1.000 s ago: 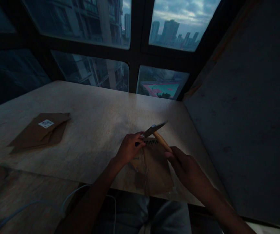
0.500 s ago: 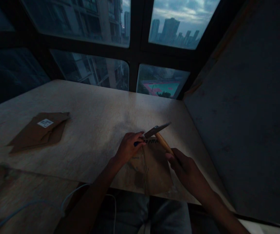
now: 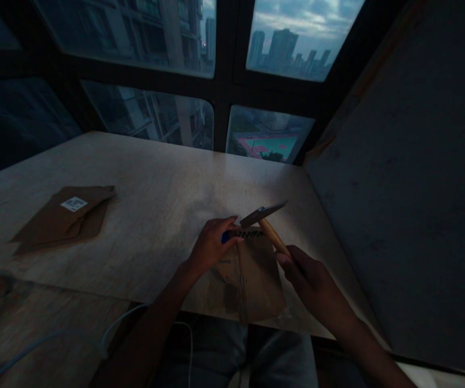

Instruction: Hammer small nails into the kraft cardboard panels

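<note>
My right hand (image 3: 307, 275) is wrapped round the wooden handle of a hammer (image 3: 271, 234). The hammer's metal head hangs just beside the fingertips of my left hand (image 3: 212, 245), over the far edge of a brown cardboard piece (image 3: 258, 280). Thumb and forefinger of my left hand curl round a small spot at that edge; what they pinch is too small and dark to name. A blue object (image 3: 226, 236) shows partly inside the left hand. A row of several dark, thin marks or pieces (image 3: 252, 234) runs along the cardboard's far edge.
On the left of the pale tabletop (image 3: 155, 183) lies a stack of brown cardboard (image 3: 58, 218) with a white label. A pale cable (image 3: 115, 320) loops near the front edge. Windows stand behind the table, and a grey wall (image 3: 402, 178) closes off the right.
The thumb and forefinger of my left hand have spread slightly, and more of the blue object shows. The hammer head has shifted very little.
</note>
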The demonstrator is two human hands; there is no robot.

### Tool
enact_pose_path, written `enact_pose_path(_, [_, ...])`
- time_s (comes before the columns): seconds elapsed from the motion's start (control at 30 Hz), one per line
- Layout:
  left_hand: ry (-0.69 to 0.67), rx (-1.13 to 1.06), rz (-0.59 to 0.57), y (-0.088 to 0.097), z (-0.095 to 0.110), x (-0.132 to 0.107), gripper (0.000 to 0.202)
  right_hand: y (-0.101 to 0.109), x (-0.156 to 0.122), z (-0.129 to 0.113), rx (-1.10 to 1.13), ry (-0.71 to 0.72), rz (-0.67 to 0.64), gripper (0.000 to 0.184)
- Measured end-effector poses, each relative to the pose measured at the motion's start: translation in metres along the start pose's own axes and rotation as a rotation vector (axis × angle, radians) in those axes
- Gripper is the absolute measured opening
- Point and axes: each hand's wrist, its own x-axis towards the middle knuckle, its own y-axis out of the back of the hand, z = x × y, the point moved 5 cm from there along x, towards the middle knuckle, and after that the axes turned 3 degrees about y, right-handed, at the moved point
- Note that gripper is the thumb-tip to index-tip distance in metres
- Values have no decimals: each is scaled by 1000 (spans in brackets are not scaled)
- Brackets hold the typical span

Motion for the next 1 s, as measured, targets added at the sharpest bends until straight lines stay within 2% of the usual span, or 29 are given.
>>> enact_pose_path(0.13, [87,-52,66,20,7,-9,48,6,-6,2,33,-17,53,43])
enact_pose_path(0.23, [220,-79,210,41,18,-32,41,7,-20,13,123,-70,132,45])
enact_pose_path(0.33, [513,-182,422,52,24,-76,34,2,-40,28,272,-194,262,50])
enact_pose_path(0.4, [748,-314,484,43,25,-112,39,-3,-56,36,395,-302,383,51])
enact_pose_path(0.47, [957,-470,441,21,23,-143,48,-9,-72,41,541,-392,495,49])
enact_pose_path(0.53, [1085,-632,297,-7,23,-163,55,-15,-84,44,664,-456,560,49])
enact_pose_path(0.6, [1140,-755,158,-32,25,-171,59,-20,-94,47,740,-505,581,49])
enact_pose_path(0.67, [1169,-840,62,-47,28,-169,62,-23,-101,51,786,-532,596,48])
enact_pose_path(0.8, [1193,-961,-20,-56,36,-151,64,-28,-114,64,814,-535,634,49])
enact_pose_path(0.9, [1185,-977,6,-54,39,-141,61,-31,-123,79,738,-534,625,54])
enact_pose_path(1.0, [1172,-926,53,-51,41,-142,59,-31,-129,91,633,-505,585,53])
